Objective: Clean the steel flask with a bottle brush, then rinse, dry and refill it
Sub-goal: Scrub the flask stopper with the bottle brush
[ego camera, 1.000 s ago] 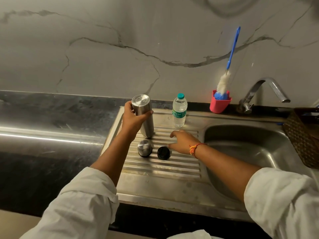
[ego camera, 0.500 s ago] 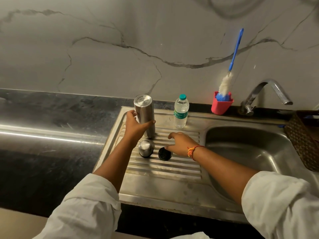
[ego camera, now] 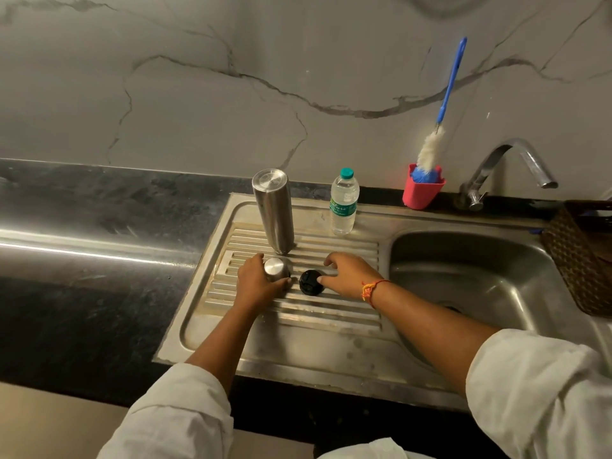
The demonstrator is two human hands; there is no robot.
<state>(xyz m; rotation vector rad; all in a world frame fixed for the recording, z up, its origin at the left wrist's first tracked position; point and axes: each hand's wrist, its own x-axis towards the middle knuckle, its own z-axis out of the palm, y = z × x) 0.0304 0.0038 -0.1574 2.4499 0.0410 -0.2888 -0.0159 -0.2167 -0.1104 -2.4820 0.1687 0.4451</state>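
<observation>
The steel flask (ego camera: pixel 274 210) stands upside down on the ribbed drainboard (ego camera: pixel 298 313), with no hand on it. Just in front of it, my left hand (ego camera: pixel 256 282) grips the small steel cup lid (ego camera: pixel 276 269). To its right lies the black stopper (ego camera: pixel 310 282), and my right hand (ego camera: pixel 347 274) touches it with thumb and fingers curved around its right side. The bottle brush (ego camera: pixel 438 127), blue-handled with white bristles, stands in a red holder (ego camera: pixel 422 190) against the wall. A small plastic water bottle (ego camera: pixel 344 202) stands behind the drainboard ribs.
The sink basin (ego camera: pixel 470 276) lies to the right, with the tap (ego camera: pixel 506 170) behind it. A woven basket (ego camera: pixel 583 256) sits at the right edge. Dark stone counter (ego camera: pixel 99 226) stretches to the left, and a marble wall rises behind.
My left hand has let go of the flask and dropped onto the steel cup lid. My right hand has closed in on the black stopper. The flask stands alone.
</observation>
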